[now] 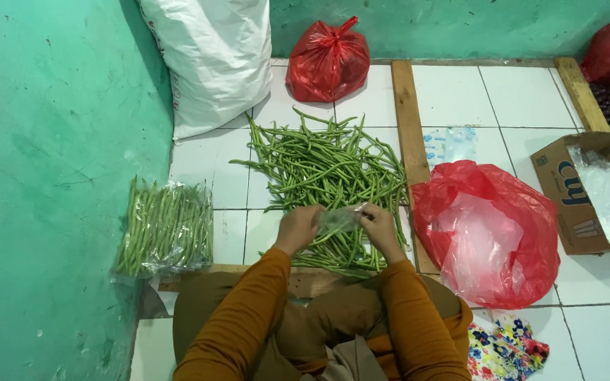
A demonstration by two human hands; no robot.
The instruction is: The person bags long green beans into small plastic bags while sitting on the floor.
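Observation:
A loose pile of long green beans (326,166) lies on the white tiled floor in front of me. My left hand (298,227) and my right hand (379,224) are close together over the near edge of the pile. Between them they hold a small clear plastic bag (340,219) with some green showing through it. To my left, against the green wall, lies a stack of beans packed in clear plastic (165,227). My orange sleeves reach up from the bottom of the view.
A tied red bag (327,62) and a large white sack (210,60) stand at the back wall. An open red bag (492,233) lies to my right, beside a cardboard box (566,204) of clear bags. Wooden strips (407,127) cross the floor.

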